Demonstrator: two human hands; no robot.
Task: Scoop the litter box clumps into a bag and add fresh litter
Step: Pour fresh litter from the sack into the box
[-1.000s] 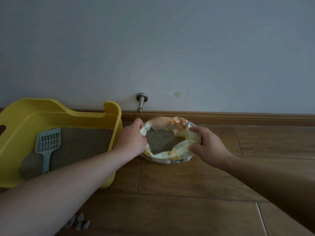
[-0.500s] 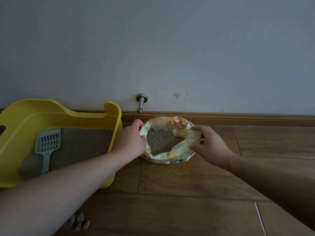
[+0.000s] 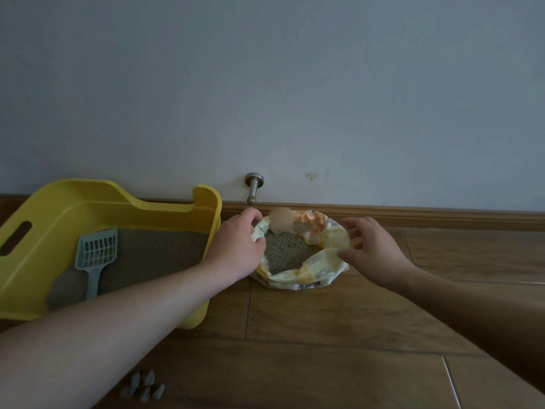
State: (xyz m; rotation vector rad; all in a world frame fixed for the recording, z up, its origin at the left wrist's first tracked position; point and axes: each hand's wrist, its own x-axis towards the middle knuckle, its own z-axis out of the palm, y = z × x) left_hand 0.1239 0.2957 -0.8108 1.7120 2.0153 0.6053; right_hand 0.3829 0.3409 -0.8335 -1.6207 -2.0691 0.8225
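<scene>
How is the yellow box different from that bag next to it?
The litter box is rigid yellow plastic; the litter bag is soft, crinkled and pale. A scoop lies in the litter box; the litter bag holds only litter. The left hand grips the litter bag's rim; no hand holds the litter box. Both sit open on the floor, holding litter.

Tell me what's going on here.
A person is working at an open bag of litter standing on the floor. The left hand grips the bag's left rim. The right hand is at the right rim, but its grip is unclear. The scoop lies in the yellow box beside the bag. Nothing is being poured yet.
</scene>
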